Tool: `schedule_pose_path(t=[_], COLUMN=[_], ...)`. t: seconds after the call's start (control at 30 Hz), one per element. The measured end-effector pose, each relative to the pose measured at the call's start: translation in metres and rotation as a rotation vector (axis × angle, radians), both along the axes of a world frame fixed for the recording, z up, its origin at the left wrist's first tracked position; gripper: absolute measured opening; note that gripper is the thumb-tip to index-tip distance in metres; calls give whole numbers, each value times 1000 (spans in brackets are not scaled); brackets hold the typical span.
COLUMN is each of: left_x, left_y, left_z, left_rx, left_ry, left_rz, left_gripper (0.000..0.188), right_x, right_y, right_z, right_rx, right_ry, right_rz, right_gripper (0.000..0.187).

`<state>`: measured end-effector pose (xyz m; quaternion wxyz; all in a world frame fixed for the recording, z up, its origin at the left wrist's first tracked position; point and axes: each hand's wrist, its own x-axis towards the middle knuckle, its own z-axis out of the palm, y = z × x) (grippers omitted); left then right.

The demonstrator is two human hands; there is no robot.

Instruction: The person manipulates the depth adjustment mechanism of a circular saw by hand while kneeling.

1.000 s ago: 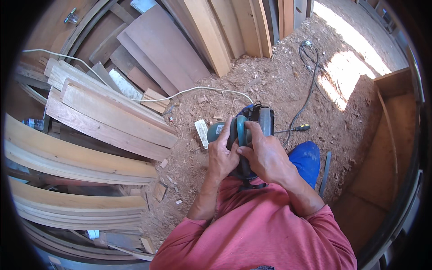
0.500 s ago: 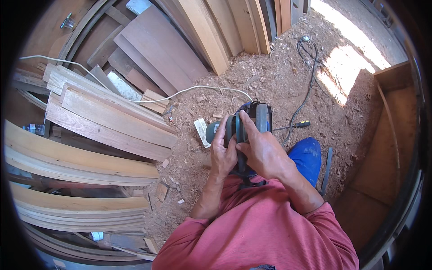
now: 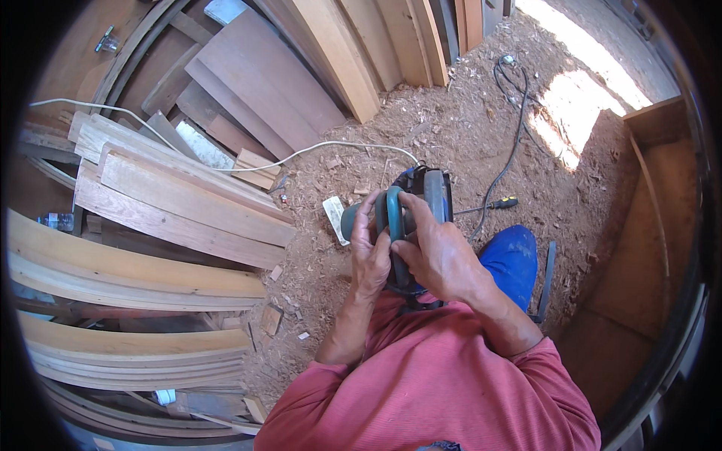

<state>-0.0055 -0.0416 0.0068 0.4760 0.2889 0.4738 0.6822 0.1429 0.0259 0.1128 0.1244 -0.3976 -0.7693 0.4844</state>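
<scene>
A green power tool with a rounded motor housing point(image 3: 349, 222) and a grey curved guard point(image 3: 435, 197) stands before me, near my knees. On its top is a loop handle, where a teal handle piece point(image 3: 395, 214) sits beside a darker part. My left hand point(image 3: 370, 255) is closed on the handle's left side, fingers upright and thumb near its inner edge. From the right, my right hand point(image 3: 445, 255) pinches the handle with thumb and forefinger. Whether the teal piece is loose from the darker part, I cannot tell. My hands hide the tool's lower rear.
A screwdriver point(image 3: 504, 203) with a yellow-and-black handle lies right of the tool, near a dark cable point(image 3: 517, 135). A pale cord point(image 3: 338, 144) runs left across stacked boards point(image 3: 180, 203). A dark flat strip point(image 3: 547, 282) lies beside my blue-clad knee point(image 3: 519, 255). Wood shavings cover the floor.
The teal handle piece has tilted or shifted slightly left and shows more plainly. My right forefinger has bent and drawn down along it; my left hand has barely moved.
</scene>
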Motion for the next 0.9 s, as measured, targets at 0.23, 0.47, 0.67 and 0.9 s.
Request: schedule_pose_path(t=[0.23, 0.47, 0.67, 0.9], left_x=[-3, -2, -2, -2], left_y=[-2, 4, 8, 10], left_z=[11, 20, 19, 18], left_rx=[-30, -33, 37, 8], left_ry=[-48, -187, -376, -290], left_rz=[-34, -75, -122, -123], left_gripper=[66, 72, 78, 80], right_x=[0, 1, 5, 1], right_y=[-11, -9, -7, -6], right_z=[-5, -11, -10, -7], right_rx=[4, 0, 29, 28], right_ry=[35, 29, 53, -59], right_rz=[-58, -49, -25, -34], right_gripper=[70, 65, 68, 76])
